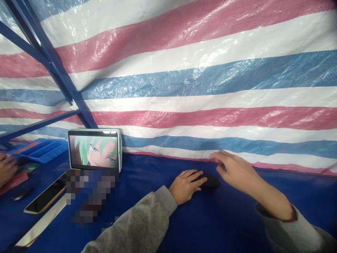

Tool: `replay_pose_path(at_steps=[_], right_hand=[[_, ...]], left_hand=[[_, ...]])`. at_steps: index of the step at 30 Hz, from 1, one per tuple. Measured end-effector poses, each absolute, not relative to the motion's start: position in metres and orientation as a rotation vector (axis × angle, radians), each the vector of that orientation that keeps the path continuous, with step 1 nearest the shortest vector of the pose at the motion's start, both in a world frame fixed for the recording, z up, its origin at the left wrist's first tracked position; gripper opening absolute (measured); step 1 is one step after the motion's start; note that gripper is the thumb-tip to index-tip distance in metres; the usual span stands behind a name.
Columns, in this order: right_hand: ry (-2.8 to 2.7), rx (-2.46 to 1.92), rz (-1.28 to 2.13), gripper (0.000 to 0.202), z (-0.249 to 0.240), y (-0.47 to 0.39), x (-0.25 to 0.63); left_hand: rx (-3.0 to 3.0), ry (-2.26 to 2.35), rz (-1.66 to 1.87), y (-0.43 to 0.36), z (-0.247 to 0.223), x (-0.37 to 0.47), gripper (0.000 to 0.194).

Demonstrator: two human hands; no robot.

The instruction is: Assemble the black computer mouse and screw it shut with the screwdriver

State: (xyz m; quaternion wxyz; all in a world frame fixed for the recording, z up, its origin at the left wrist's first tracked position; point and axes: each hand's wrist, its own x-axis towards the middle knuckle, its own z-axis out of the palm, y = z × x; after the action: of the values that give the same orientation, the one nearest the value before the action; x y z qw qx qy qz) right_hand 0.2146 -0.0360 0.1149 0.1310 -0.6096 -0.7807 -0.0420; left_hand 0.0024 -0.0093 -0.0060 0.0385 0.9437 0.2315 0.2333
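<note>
My left hand lies over the left end of a flat, black, rounded object on the blue tabletop. Its fingers reach across the object's top, and the thumb rests along the near edge. The object's kind is unclear. Just above and to the right, my right hand is raised with fingers bent and drawn together. A tiny red spot shows by its lower fingertip; anything held there is too small to name.
A tablet stands at the back left, playing an animated picture. Before it lies a phone beside a blurred patch. Another person's hand and a blue compartment tray are far left. A striped sheet hangs behind the blue table.
</note>
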Motion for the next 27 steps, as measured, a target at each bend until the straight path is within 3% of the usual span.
replay_pose_path(at_steps=[21, 27], right_hand=[[-2.163, -1.641, -0.016, 0.032, 0.111, -0.034, 0.221], [-2.099, -1.604, 0.311, 0.029, 0.13, -0.043, 0.222]], left_hand=[[2.876, 0.717, 0.697, -0.01, -0.005, 0.002, 0.039], [2.85, 0.723, 0.673, -0.012, -0.001, 0.002, 0.041]])
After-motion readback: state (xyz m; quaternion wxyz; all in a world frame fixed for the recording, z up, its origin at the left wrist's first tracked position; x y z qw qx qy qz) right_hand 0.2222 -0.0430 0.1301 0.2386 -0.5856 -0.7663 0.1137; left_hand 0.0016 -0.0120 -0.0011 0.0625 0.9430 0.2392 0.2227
